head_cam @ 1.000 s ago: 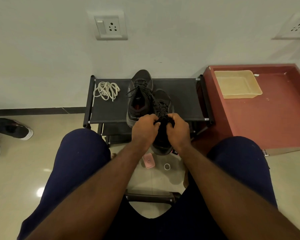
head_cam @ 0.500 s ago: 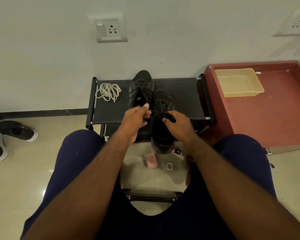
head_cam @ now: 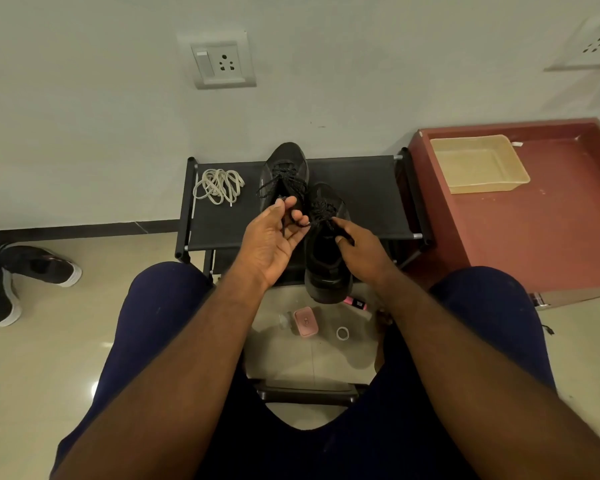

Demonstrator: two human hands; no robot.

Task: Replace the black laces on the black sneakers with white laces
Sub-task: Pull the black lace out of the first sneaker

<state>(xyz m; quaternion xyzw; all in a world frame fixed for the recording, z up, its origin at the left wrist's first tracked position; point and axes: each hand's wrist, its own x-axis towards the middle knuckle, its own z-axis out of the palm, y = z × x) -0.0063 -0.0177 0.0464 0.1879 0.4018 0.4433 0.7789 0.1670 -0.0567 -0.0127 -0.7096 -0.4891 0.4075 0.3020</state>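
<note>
On the floor between the knees lie a pink case (head_cam: 305,322) and a small ring (head_cam: 342,333). Just beyond, the near sneaker (head_cam: 326,271) overhangs the front of the black rack (head_cam: 368,192). The right hand (head_cam: 364,252) curls its fingers onto its black lace (head_cam: 321,211). The left hand (head_cam: 274,242), palm up, pinches a loose strand of that lace. Behind stands the far sneaker (head_cam: 284,168), black-laced too. To its left, the white laces (head_cam: 219,185) lie bundled on the rack.
</note>
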